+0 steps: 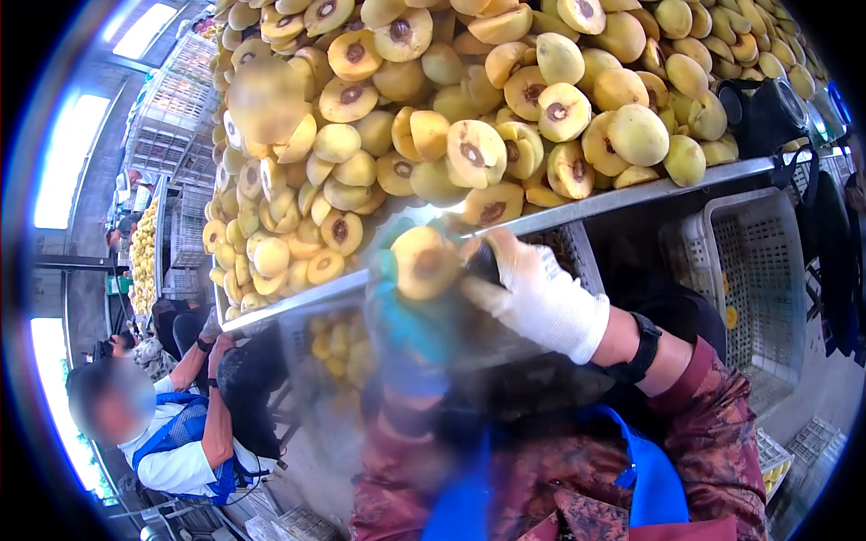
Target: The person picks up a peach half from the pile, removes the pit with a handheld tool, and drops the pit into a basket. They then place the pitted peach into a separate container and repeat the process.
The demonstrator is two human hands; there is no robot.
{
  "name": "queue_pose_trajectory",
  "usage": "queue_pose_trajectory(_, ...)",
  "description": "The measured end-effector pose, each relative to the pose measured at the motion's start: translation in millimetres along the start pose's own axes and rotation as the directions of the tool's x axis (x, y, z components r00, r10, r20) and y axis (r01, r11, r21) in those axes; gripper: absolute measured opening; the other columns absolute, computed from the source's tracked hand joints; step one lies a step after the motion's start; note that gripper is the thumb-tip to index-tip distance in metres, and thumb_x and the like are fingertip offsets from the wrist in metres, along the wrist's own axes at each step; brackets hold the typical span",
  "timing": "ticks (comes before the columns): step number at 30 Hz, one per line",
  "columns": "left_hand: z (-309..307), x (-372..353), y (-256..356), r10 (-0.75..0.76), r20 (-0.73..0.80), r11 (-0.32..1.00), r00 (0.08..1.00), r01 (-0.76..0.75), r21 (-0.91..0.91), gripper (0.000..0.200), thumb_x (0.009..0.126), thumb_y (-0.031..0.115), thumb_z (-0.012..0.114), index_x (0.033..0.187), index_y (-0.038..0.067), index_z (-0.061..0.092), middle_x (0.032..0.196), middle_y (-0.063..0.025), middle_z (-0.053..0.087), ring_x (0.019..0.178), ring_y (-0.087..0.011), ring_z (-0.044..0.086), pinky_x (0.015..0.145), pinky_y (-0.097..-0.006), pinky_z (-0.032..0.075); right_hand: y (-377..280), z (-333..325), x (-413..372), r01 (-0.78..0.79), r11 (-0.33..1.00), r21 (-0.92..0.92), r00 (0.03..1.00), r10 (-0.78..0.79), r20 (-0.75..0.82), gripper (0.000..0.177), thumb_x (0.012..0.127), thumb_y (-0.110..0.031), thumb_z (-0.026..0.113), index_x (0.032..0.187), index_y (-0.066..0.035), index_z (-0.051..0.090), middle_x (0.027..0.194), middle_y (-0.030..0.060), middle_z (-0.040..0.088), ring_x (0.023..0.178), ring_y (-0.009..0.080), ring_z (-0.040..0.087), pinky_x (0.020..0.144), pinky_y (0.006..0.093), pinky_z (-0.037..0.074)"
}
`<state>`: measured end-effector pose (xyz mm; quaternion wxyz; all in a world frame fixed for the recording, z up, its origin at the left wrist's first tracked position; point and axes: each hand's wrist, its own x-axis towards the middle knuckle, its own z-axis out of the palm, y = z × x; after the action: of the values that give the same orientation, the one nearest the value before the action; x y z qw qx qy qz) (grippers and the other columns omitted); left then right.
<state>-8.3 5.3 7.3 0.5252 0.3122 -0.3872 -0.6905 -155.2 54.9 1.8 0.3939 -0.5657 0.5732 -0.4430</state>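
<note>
A great heap of halved yellow fruit (361,144) is banked up behind the metal table edge (631,196), cut faces and rounded backs all jumbled together. Down at the right, a pale slatted crate (767,261) is seen below the edge; over at the left, a co-worker (185,437) is seated by the same table.

And to the middle: the left hand (406,316), gloved in blue-green and badly blurred, is curled from below around a fruit half (426,261), held up just in front of the table edge. By the right hand (541,302), white-gloved, a small dark object (480,260) is gripped, fingers and thumb closed in around it; what it is cannot be told.

Here's the key relation: the half lies just to the left of the right fingers, nearest to the left hand, by which it is held. No long axis is shown; it's nearly round, cut face turned to view, yellow flesh softly blurred, and a brownish centre (433,263) is set in the middle.
</note>
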Motion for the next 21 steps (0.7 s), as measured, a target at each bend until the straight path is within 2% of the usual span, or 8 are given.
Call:
queue_pose_trajectory(2,8.0,-5.8,3.4,0.010,-0.084,0.997,0.996,-0.003,0.073,0.044,0.100,0.032,0.041,0.122,-0.004,0.054,0.114,-0.0119,0.061,0.103,-0.0211,0.059,0.093,-0.0331,0.046,3.3,5.8,-4.0,-0.029,0.999,-0.046,0.995,0.033,0.094,0.035,0.086,-0.022,0.063,0.104,0.003,0.047,0.087,0.0286,0.061,0.085,0.0457,0.060,0.073,0.0513,0.048)
queue_pose_trajectory(4,11.9,-9.2,3.0,0.025,-0.123,0.992,0.992,-0.009,0.129,0.046,0.100,0.032,0.040,0.120,-0.007,0.055,0.112,-0.0114,0.061,0.101,-0.0202,0.059,0.092,-0.0315,0.046,4.9,9.6,-7.0,0.010,0.993,-0.116,0.997,0.000,0.083,0.037,0.085,-0.019,0.063,0.111,0.000,0.045,0.088,0.0270,0.061,0.084,0.0451,0.060,0.070,0.0500,0.048)
queue_pose_trajectory(7,8.5,-9.8,-1.9,0.037,-0.051,0.995,0.998,-0.032,0.092,0.048,0.099,0.033,0.040,0.122,-0.007,0.053,0.113,-0.0128,0.061,0.103,-0.0212,0.058,0.092,-0.0323,0.046,7.6,13.6,-7.8,0.021,0.985,-0.170,0.996,-0.005,0.093,0.039,0.084,-0.017,0.062,0.114,0.000,0.044,0.089,0.0262,0.060,0.083,0.0448,0.059,0.067,0.0501,0.048)
queue_pose_trajectory(10,0.1,-9.0,-7.2,0.087,0.086,0.996,0.993,-0.088,0.009,0.049,0.100,0.032,0.037,0.128,-0.005,0.053,0.121,-0.0158,0.061,0.110,-0.0268,0.058,0.101,-0.0377,0.043,7.5,15.0,-9.2,0.042,0.986,-0.163,0.997,-0.029,0.078,0.035,0.084,-0.017,0.062,0.109,0.001,0.045,0.086,0.0265,0.060,0.081,0.0449,0.059,0.067,0.0501,0.048)
queue_pose_trajectory(12,7.4,-11.7,-3.1,0.047,0.044,0.998,0.998,-0.049,0.037,0.051,0.099,0.036,0.039,0.128,-0.005,0.052,0.122,-0.0164,0.061,0.111,-0.0276,0.058,0.101,-0.0390,0.043,5.3,15.3,-9.8,0.045,0.993,-0.105,0.997,-0.039,0.060,0.029,0.084,-0.017,0.063,0.100,0.003,0.048,0.082,0.0272,0.060,0.080,0.0454,0.059,0.068,0.0512,0.047)
queue_pose_trajectory(16,8.2,-13.0,-4.5,-0.013,-0.073,0.998,0.997,0.017,0.057,0.055,0.100,0.041,0.040,0.130,-0.004,0.050,0.121,-0.0171,0.060,0.111,-0.0281,0.058,0.101,-0.0419,0.044,9.8,21.8,-13.3,0.076,0.990,-0.117,0.997,-0.073,0.028,0.028,0.084,-0.015,0.062,0.099,0.004,0.048,0.081,0.0272,0.060,0.079,0.0453,0.059,0.067,0.0507,0.047)
queue_pose_trajectory(19,13.0,-11.6,-7.5,0.097,-0.041,0.978,0.994,-0.088,0.188,0.056,0.100,0.044,0.041,0.129,-0.003,0.050,0.119,-0.0171,0.060,0.109,-0.0282,0.058,0.100,-0.0427,0.045,8.3,22.3,-13.5,0.070,0.994,-0.088,0.997,-0.067,0.041,0.027,0.083,-0.012,0.061,0.100,0.004,0.047,0.080,0.0273,0.060,0.077,0.0451,0.059,0.065,0.0502,0.047)
queue_pose_trajectory(21,3.4,-11.7,-14.6,0.213,0.036,0.826,0.976,-0.200,0.527,0.056,0.100,0.045,0.042,0.128,-0.003,0.051,0.118,-0.0171,0.060,0.107,-0.0280,0.058,0.098,-0.0421,0.046,10.3,23.8,-15.2,0.099,0.993,-0.070,0.994,-0.096,0.048,0.026,0.082,-0.009,0.059,0.100,0.004,0.046,0.078,0.0272,0.059,0.076,0.0450,0.060,0.064,0.0499,0.046)
